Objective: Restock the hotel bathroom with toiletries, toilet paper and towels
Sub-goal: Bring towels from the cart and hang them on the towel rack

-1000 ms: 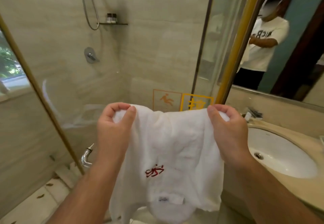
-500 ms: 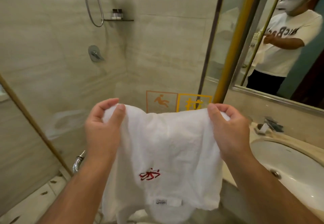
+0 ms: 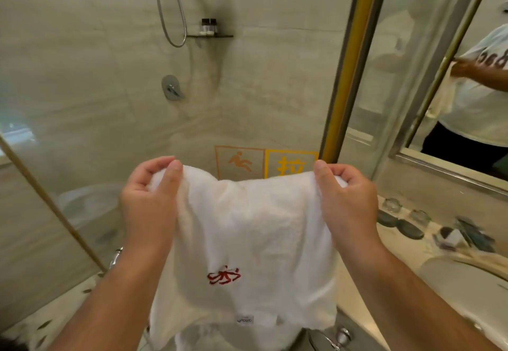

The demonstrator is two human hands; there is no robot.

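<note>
Head view — one white towel (image 3: 253, 229), left hand (image 3: 149, 207) and right hand (image 3: 347, 205) each pinching top corner — two bottles (image 3: 209, 26) on shelf.

White towel (image 3: 247, 229) with red embroidered emblem, hanging folded, top corners pinched, before the shower glass.

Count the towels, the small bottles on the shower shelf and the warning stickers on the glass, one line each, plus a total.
Towel: 1
Small bottles: 2
Warning stickers: 2
Total: 5
</note>
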